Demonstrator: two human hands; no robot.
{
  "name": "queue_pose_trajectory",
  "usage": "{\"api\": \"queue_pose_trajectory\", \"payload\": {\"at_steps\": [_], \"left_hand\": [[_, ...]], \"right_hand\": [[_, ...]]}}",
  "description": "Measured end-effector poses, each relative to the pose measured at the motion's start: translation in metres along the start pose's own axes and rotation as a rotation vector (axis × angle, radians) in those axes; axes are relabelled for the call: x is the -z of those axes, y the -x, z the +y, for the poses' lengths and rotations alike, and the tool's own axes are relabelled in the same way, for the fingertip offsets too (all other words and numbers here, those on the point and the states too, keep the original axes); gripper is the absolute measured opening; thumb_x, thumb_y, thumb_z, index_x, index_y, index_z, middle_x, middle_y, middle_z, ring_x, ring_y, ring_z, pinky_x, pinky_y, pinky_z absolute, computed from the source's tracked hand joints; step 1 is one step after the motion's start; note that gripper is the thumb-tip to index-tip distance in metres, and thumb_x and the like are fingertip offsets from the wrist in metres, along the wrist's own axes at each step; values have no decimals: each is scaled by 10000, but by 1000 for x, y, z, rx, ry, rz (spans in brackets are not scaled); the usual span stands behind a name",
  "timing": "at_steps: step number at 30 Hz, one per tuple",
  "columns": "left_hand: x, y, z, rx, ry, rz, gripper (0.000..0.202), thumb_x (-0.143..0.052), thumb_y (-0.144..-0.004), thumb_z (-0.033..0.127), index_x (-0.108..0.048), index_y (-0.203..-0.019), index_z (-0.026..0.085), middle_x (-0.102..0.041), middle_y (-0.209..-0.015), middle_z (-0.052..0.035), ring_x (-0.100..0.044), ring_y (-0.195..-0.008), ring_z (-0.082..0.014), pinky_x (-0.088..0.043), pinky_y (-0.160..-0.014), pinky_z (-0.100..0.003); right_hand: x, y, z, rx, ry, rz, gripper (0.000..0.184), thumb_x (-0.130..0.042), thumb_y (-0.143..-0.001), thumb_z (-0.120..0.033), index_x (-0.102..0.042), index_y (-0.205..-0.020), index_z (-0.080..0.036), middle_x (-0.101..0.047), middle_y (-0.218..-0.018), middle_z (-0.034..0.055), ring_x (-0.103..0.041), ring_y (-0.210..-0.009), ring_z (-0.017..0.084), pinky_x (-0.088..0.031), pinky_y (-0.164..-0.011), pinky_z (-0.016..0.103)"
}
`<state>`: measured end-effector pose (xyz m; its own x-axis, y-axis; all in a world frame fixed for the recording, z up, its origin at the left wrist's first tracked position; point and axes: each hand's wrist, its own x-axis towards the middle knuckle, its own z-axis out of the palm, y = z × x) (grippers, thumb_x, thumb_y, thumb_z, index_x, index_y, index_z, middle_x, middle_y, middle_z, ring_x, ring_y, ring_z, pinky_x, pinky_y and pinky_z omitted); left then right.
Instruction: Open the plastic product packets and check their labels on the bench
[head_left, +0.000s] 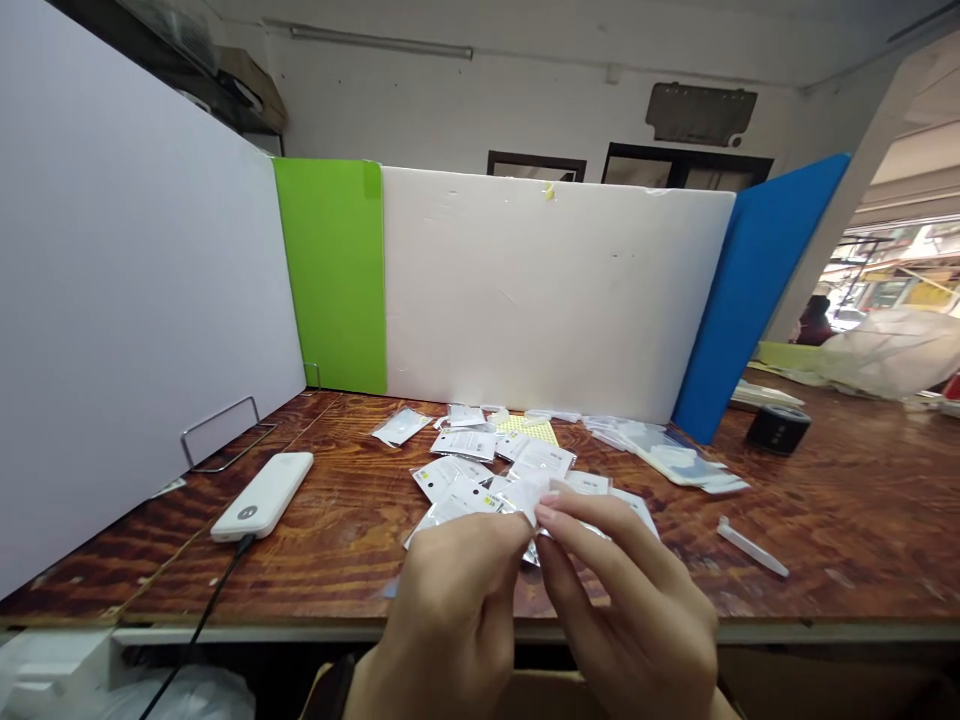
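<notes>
Near the front edge of the table my left hand [461, 590] and my right hand [626, 590] meet at the fingertips. Both are closed in a pinch on a thin translucent plastic piece [525, 497], mostly hidden by the fingers, so its exact kind is unclear. Just beyond and beneath the hands lies a loose pile of small white packets [450, 472] with printed labels, some marked in yellow. Behind the pile is a sheet of yellow dots [534, 429]. One separate packet [403, 426] rests at the pile's far left.
A white power bank [262, 497] with a black cable sits left, beside a wire stand [225, 435]. Clear plastic sleeves [664, 455] lie back right. A narrow translucent plastic strip [752, 547] and a black box [778, 428] are further right. White, green and blue boards [540, 290] surround the table's back.
</notes>
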<state>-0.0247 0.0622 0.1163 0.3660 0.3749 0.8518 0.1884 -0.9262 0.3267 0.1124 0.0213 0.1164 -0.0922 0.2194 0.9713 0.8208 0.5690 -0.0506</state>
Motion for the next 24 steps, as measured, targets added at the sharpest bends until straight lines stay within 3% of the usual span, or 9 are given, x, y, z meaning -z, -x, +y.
{"api": "queue_pose_trajectory", "payload": {"at_steps": [7,14,20,24], "left_hand": [[-1,0,-5,0,-25,-136,285,-412,-874,53,-513,-1096,202,-679,-729,-5,-615,-603,-144,-434,-553,-237],[-1,-2,-6,47,-26,-213,292,-385,-891,84,-551,-1103,195,-664,-699,-8,-594,-573,-160,-423,-533,-260],[-2,0,-8,73,-34,-266,317,-393,-887,82,-559,-1132,197,-695,-791,-34,-634,-672,-187,-434,-592,-283],[-2,-1,-6,168,64,-323,285,-399,-891,92,-600,-1045,222,-697,-810,-22,-618,-661,-161,-424,-606,-266]], "right_hand": [[-1,1,5,-47,-17,-8,218,-570,-813,-23,-634,-977,-154,-680,-879,83,-668,-786,168,-571,-687,262],[0,4,12,-60,-50,-76,210,-562,-820,-23,-636,-961,-161,-690,-884,81,-675,-786,174,-578,-698,286],[0,2,14,-48,-26,-58,186,-558,-803,-12,-637,-890,-156,-693,-827,73,-676,-749,164,-574,-686,267],[-1,-1,11,-185,-79,-49,160,-528,-810,-52,-611,-762,-179,-653,-708,29,-640,-623,136,-552,-555,234]]}}
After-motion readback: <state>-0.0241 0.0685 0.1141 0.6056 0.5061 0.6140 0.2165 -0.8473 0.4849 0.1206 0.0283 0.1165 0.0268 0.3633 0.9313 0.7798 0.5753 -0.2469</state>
